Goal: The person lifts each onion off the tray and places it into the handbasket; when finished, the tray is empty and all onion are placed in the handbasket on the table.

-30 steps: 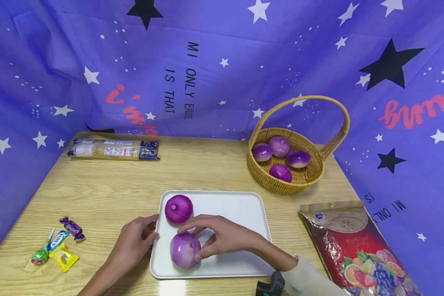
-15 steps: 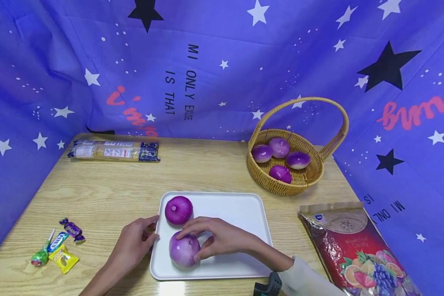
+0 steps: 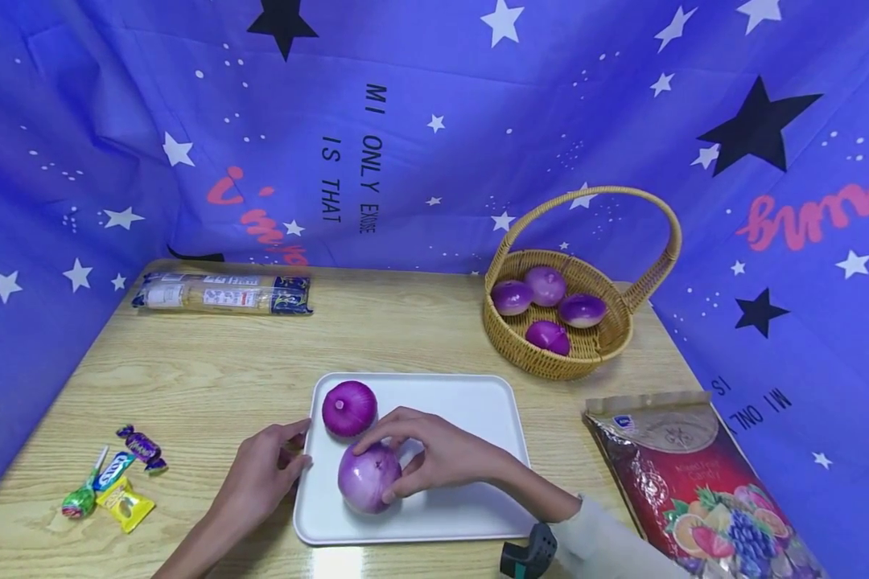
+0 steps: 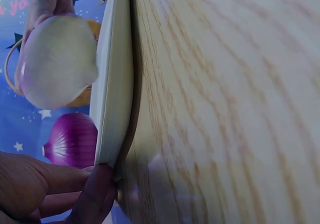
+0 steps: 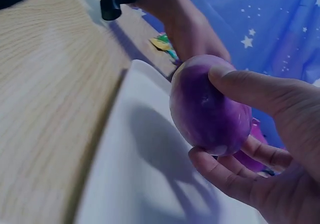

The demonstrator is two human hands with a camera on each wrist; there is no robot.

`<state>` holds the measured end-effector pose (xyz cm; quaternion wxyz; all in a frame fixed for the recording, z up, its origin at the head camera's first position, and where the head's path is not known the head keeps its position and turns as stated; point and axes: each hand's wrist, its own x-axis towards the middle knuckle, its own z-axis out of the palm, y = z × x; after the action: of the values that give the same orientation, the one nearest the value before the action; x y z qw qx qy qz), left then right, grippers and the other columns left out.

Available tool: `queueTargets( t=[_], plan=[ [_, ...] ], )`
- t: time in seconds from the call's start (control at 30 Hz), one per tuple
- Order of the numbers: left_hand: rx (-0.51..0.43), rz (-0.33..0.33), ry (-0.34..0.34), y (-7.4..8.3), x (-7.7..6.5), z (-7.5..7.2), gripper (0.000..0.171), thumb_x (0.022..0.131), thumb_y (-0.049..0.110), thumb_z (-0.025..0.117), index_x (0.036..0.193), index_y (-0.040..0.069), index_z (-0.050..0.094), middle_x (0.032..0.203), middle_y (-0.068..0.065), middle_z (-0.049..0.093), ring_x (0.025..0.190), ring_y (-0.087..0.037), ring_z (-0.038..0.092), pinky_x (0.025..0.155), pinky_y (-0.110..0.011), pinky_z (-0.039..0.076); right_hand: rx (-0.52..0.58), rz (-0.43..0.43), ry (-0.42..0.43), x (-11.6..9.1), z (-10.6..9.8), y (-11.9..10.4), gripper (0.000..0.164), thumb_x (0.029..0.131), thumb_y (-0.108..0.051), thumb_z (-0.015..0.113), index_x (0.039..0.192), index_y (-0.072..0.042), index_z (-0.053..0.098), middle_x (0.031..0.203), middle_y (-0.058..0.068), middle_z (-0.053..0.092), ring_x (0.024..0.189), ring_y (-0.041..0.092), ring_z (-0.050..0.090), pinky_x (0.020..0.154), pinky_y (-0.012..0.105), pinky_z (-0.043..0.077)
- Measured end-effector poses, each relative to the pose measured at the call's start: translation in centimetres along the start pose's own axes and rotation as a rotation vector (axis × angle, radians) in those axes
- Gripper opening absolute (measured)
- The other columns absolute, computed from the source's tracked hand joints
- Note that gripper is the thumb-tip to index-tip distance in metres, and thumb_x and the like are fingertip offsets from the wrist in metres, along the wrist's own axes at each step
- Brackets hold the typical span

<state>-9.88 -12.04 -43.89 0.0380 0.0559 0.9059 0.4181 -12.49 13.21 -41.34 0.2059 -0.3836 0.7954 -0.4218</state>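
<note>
My right hand [image 3: 438, 450] holds a pale purple onion [image 3: 365, 484] between thumb and fingers, over the left part of a white tray [image 3: 463, 511]. The right wrist view shows this onion [image 5: 205, 109] raised, its shadow falling on the tray. At the tray's left rim, my left hand [image 3: 262, 466] pinches the edge; in the left wrist view its thumb and fingers [image 4: 97, 189] lie on either side of that rim. A darker red onion [image 3: 349, 408] sits in the tray's far left corner, just beyond the held one.
A wicker basket [image 3: 543, 366] with several onions stands at the back right. A red bag of fruit candy [image 3: 695, 490] lies at the right. Several wrapped sweets [image 3: 125, 503] lie at the left, and a long clear packet [image 3: 224, 293] at the back left.
The right hand and its onion have shifted slightly to the right and away from the tray's near edge. The left hand keeps its place at the tray's rim.
</note>
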Motion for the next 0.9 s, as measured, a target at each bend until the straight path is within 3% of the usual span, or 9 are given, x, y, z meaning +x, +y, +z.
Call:
queueTargets(
  t=[0.3, 0.4, 0.53, 0.7, 0.9],
  plan=[
    [0.001, -0.027, -0.008, 0.2, 0.1, 0.0, 0.049, 0.073, -0.003, 0.066, 0.120, 0.000, 0.052, 0.095, -0.009, 0.058, 0.063, -0.010, 0.054, 0.044, -0.015, 0.047, 0.093, 0.093, 0.104, -2.1, -4.6, -3.1, 0.052, 0.069, -0.016, 0.074, 0.117, -0.019, 0.055, 0.116, 0.001, 0.046, 0.102, 0.025, 0.049, 0.072, 0.033, 0.053],
    [-0.015, -0.047, -0.019, 0.3, 0.0, 0.0, 0.050, 0.073, -0.003, 0.066, 0.121, 0.000, 0.051, 0.095, -0.008, 0.057, 0.062, -0.010, 0.054, 0.044, -0.015, 0.048, 0.121, 0.130, 0.156, -3.2, -7.0, -2.7, 0.054, 0.070, -0.013, 0.073, 0.119, -0.015, 0.053, 0.120, 0.002, 0.045, 0.103, 0.028, 0.049, 0.075, 0.032, 0.052],
    [-0.016, -0.049, -0.023, 0.2, 0.0, 0.1, 0.050, 0.074, -0.003, 0.065, 0.121, 0.000, 0.050, 0.094, -0.008, 0.057, 0.062, -0.010, 0.053, 0.044, -0.015, 0.048, 0.096, 0.186, 0.254, -5.4, -11.2, -1.7, 0.056, 0.071, -0.013, 0.072, 0.123, -0.014, 0.049, 0.125, 0.003, 0.044, 0.107, 0.031, 0.047, 0.079, 0.035, 0.050],
    [0.024, -0.030, -0.009, 0.1, -0.1, 0.0, 0.049, 0.073, -0.001, 0.066, 0.120, 0.000, 0.052, 0.093, -0.007, 0.058, 0.062, -0.009, 0.052, 0.044, -0.016, 0.047, -0.010, 0.274, 0.370, -8.6, -16.4, 1.3, 0.055, 0.073, -0.023, 0.070, 0.124, -0.024, 0.047, 0.124, 0.001, 0.045, 0.109, 0.027, 0.047, 0.085, 0.039, 0.047],
    [-0.009, -0.041, -0.023, 0.2, -0.1, 0.1, 0.049, 0.074, -0.002, 0.065, 0.121, -0.001, 0.050, 0.096, -0.008, 0.057, 0.063, -0.010, 0.054, 0.045, -0.015, 0.047, 0.017, 0.374, 0.478, -12.2, -20.6, 4.3, 0.054, 0.075, -0.026, 0.069, 0.125, -0.025, 0.046, 0.121, 0.004, 0.045, 0.105, 0.026, 0.050, 0.079, 0.033, 0.050]
  ],
)
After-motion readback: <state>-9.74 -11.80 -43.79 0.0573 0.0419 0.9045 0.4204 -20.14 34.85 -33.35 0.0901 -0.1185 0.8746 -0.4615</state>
